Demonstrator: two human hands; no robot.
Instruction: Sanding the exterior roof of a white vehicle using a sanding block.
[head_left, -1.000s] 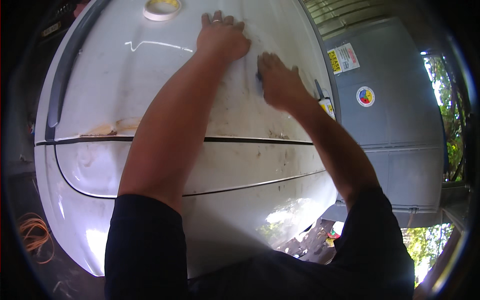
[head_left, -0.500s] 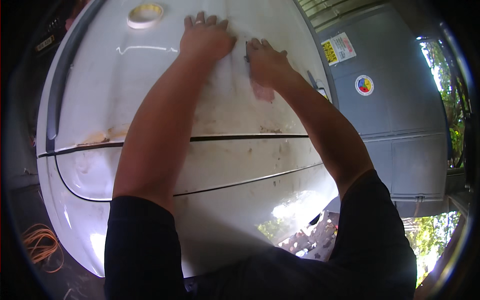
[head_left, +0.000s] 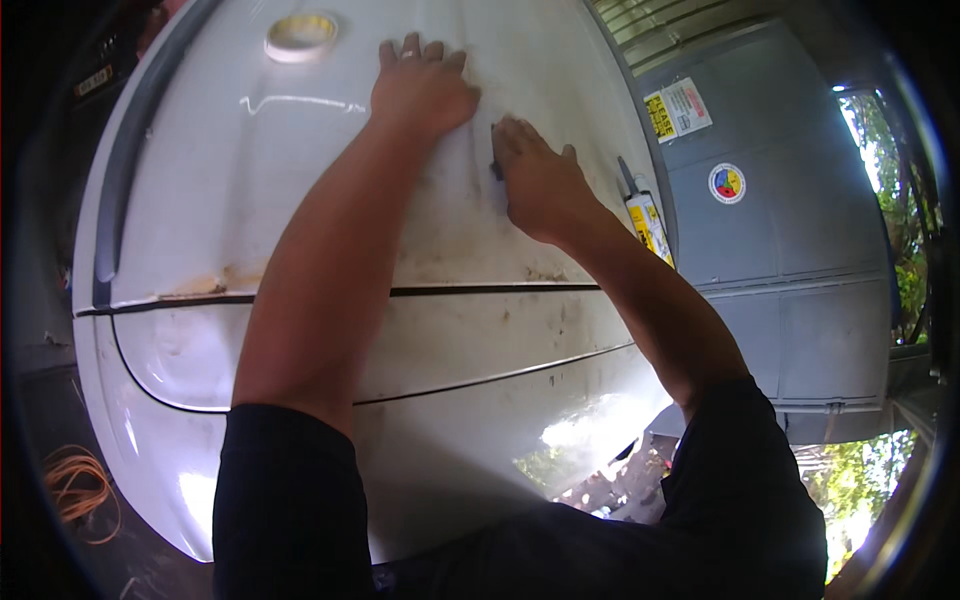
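My left hand lies flat on a white vehicle panel, its fingers spread and nothing in it. To its right and a little nearer, my right hand presses down on the same panel. A thin dark piece shows along the left edge of that hand, under the fingers. Its exact kind is hidden by the hand. Brownish scuffs mark the panel's near edge, above a dark seam.
A roll of tape rests on the panel at the far left. Beside my right forearm lies a sealant cartridge with a dark nozzle. Grey panelling with stickers stands at the right. An orange coiled cord lies at the lower left.
My right hand has slid nearer to me along the panel, covering a reddish patch seen before. The sealant cartridge shows more fully. My left hand stays flat in about the same place.
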